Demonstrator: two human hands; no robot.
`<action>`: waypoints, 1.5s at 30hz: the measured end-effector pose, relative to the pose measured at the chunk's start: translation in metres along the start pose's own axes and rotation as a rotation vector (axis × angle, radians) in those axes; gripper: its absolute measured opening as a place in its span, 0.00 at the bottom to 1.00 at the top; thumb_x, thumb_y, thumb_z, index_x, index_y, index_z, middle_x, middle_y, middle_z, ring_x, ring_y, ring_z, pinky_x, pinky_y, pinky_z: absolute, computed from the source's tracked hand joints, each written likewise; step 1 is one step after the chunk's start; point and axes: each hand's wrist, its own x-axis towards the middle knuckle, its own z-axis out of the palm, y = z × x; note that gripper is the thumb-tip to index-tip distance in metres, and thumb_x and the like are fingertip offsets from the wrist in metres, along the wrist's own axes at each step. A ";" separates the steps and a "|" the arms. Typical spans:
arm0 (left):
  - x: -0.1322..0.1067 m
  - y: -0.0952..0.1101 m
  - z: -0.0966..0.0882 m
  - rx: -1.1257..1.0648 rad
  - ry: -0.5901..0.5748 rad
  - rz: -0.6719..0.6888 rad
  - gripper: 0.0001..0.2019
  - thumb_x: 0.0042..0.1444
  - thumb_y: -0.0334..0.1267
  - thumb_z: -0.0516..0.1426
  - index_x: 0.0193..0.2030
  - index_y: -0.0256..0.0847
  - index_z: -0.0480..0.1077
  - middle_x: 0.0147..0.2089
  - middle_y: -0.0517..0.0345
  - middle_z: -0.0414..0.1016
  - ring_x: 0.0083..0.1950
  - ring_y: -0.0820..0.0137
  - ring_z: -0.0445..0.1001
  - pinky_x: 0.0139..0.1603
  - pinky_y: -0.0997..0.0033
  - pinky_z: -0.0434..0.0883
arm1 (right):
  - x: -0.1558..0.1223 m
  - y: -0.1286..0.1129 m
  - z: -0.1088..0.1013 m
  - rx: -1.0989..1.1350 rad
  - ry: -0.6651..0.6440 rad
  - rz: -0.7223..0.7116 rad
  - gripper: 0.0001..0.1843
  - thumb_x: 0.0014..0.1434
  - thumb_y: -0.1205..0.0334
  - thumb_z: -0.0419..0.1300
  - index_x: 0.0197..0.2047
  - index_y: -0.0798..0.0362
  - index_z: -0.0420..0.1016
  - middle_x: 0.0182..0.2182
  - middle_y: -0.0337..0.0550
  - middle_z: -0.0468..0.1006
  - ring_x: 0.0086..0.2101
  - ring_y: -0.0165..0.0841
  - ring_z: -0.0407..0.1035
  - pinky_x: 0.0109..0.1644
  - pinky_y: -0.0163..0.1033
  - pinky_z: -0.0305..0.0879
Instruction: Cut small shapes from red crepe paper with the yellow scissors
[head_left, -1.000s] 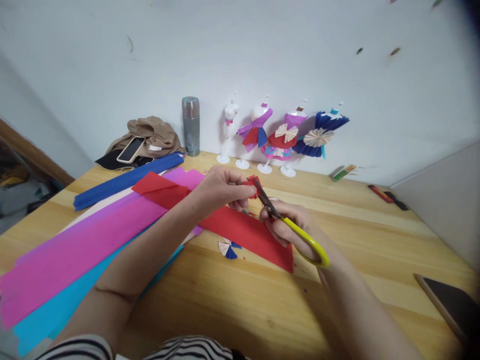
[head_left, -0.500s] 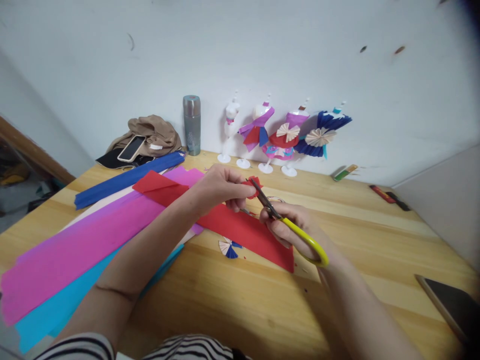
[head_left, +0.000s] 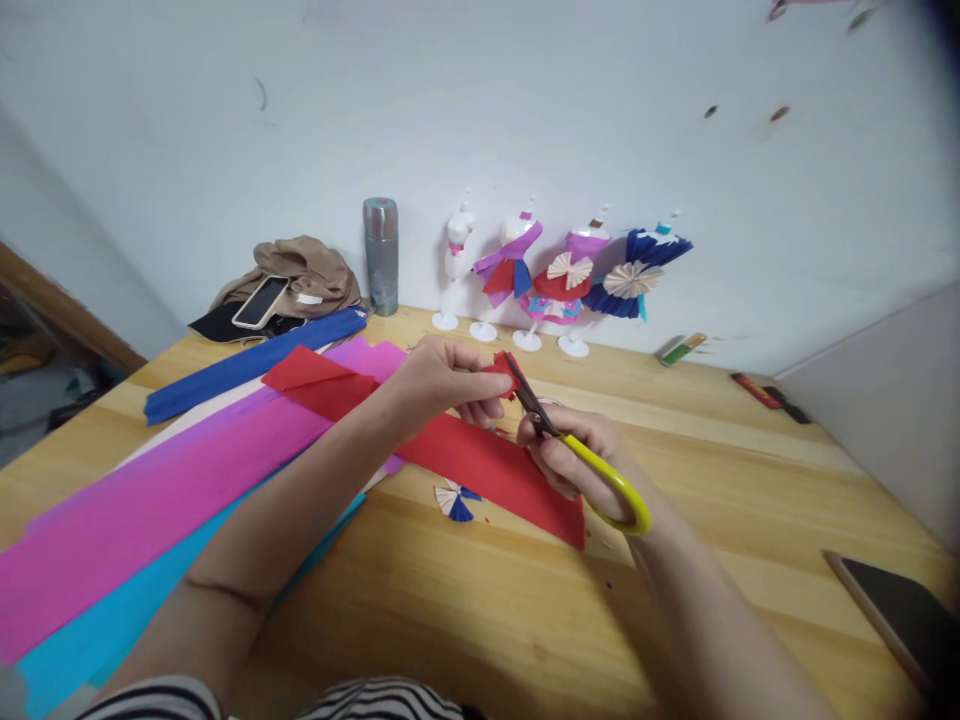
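Between the thumb and fingers of my left hand (head_left: pixel 457 380) is a small red paper piece (head_left: pixel 507 374) with a jagged edge. My right hand (head_left: pixel 566 445) is closed around the yellow-handled scissors (head_left: pixel 604 477). Their dark blades lie against the edge of the red piece, pointing up and left. Below both hands a long red paper strip (head_left: pixel 487 475) lies across the table. Beside it rests a small pleated fan (head_left: pixel 456 500) in cream and blue. Part of the scissors' handle is hidden by my right fingers.
Magenta paper (head_left: pixel 180 480), turquoise paper (head_left: pixel 97 625) and a blue roll (head_left: pixel 255 365) spread leftward. Several dressed mini mannequins (head_left: pixel 574 275) line the wall beside a grey flask (head_left: pixel 382 260). A phone (head_left: pixel 261 302) lies on brown cloth (head_left: pixel 315 268); a dark tablet-like device (head_left: pixel 892 610) is at right.
The view has shifted slightly. The scissor blades look closer together at the red piece, and both hands stay in nearly the same place.
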 end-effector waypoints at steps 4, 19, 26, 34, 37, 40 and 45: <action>0.000 0.001 0.001 0.007 0.017 -0.003 0.10 0.50 0.33 0.64 0.20 0.34 0.75 0.20 0.57 0.77 0.20 0.78 0.73 0.24 0.81 0.69 | 0.000 0.000 0.001 0.032 -0.013 0.009 0.21 0.65 0.41 0.57 0.34 0.51 0.72 0.17 0.32 0.61 0.16 0.26 0.52 0.19 0.35 0.48; 0.001 -0.002 0.004 -0.008 0.021 0.012 0.10 0.50 0.34 0.64 0.21 0.34 0.75 0.21 0.57 0.77 0.21 0.78 0.74 0.25 0.81 0.69 | 0.001 -0.003 0.002 0.186 -0.012 0.086 0.23 0.61 0.39 0.60 0.35 0.52 0.70 0.16 0.29 0.60 0.12 0.23 0.50 0.13 0.31 0.47; 0.001 -0.005 0.006 -0.061 0.053 0.043 0.09 0.51 0.32 0.63 0.21 0.34 0.74 0.20 0.59 0.76 0.21 0.79 0.73 0.24 0.82 0.69 | 0.000 -0.003 0.002 0.149 -0.026 0.060 0.23 0.62 0.38 0.59 0.36 0.52 0.71 0.16 0.29 0.61 0.13 0.23 0.53 0.15 0.31 0.49; 0.000 -0.005 0.009 -0.049 0.060 0.047 0.10 0.51 0.31 0.62 0.20 0.34 0.74 0.20 0.58 0.76 0.21 0.78 0.73 0.24 0.81 0.69 | -0.001 -0.006 0.003 0.126 -0.003 0.053 0.24 0.62 0.37 0.59 0.37 0.52 0.71 0.17 0.30 0.61 0.14 0.24 0.54 0.17 0.32 0.49; 0.000 -0.003 0.009 -0.041 0.065 0.034 0.11 0.51 0.30 0.62 0.19 0.34 0.73 0.19 0.59 0.76 0.20 0.79 0.73 0.24 0.82 0.69 | 0.000 -0.006 0.004 0.133 0.003 0.045 0.24 0.62 0.37 0.59 0.37 0.52 0.71 0.16 0.30 0.60 0.13 0.24 0.53 0.17 0.32 0.49; 0.000 -0.002 0.009 -0.034 0.069 0.030 0.10 0.52 0.29 0.62 0.20 0.34 0.74 0.20 0.59 0.76 0.20 0.79 0.73 0.24 0.82 0.69 | 0.000 -0.005 0.004 0.131 0.000 0.040 0.25 0.62 0.36 0.58 0.36 0.52 0.71 0.15 0.29 0.60 0.13 0.24 0.53 0.16 0.32 0.49; 0.000 -0.003 0.008 -0.024 0.058 0.036 0.10 0.52 0.30 0.62 0.20 0.34 0.74 0.20 0.58 0.77 0.21 0.79 0.73 0.24 0.82 0.69 | 0.002 -0.004 0.006 0.153 -0.001 0.041 0.25 0.62 0.36 0.58 0.36 0.52 0.71 0.14 0.29 0.60 0.12 0.24 0.52 0.15 0.31 0.47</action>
